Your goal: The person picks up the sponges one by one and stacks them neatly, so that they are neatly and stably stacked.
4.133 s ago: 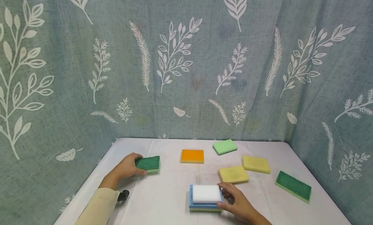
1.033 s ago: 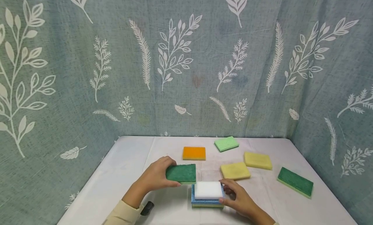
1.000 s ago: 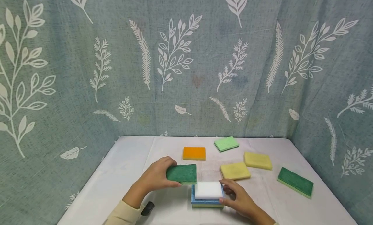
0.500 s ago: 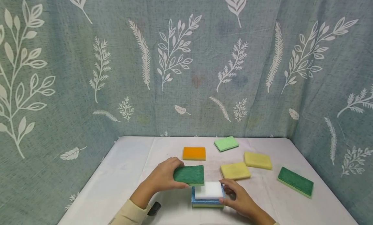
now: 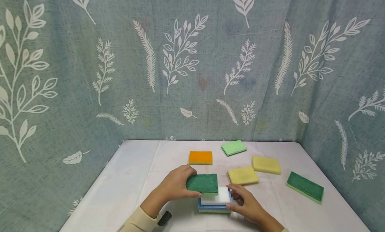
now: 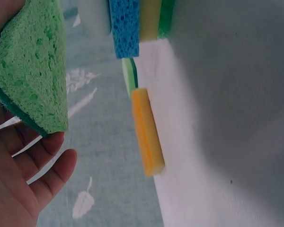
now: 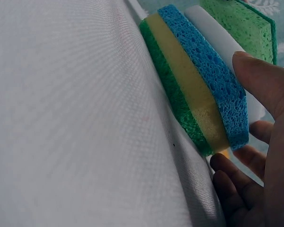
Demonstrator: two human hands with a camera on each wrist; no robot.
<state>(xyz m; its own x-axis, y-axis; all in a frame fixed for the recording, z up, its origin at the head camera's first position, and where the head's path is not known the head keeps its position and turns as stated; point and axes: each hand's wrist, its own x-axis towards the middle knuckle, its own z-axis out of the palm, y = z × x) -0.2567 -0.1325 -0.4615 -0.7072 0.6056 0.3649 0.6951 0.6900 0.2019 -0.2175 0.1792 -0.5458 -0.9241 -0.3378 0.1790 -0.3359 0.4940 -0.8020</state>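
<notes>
My left hand (image 5: 177, 185) grips a scouring sponge (image 5: 202, 183) at its left end, dark green pad upward. In the left wrist view its pale green porous underside shows. This sponge hovers over a stack, overlapping it in the head view. The stack has a white sponge (image 5: 224, 196) on top and a blue porous sponge (image 5: 214, 207) beneath. At the bottom is a yellow sponge (image 7: 194, 94) with a green scouring face against the cloth. My right hand (image 5: 248, 205) holds the stack's right end, thumb near side and index finger far side, around the white and blue sponges.
Behind the stack lie an orange sponge (image 5: 200, 157), a light green sponge (image 5: 234, 148) and two yellow sponges (image 5: 242, 176). Another dark green sponge (image 5: 305, 187) lies to the right. White cloth (image 5: 135, 173) covers the table, with a leaf-patterned curtain (image 5: 180, 65) around it.
My left hand has picked the dark green sponge up from the table's left side and carried it rightward over the stack. My right hand stays at the stack's right end.
</notes>
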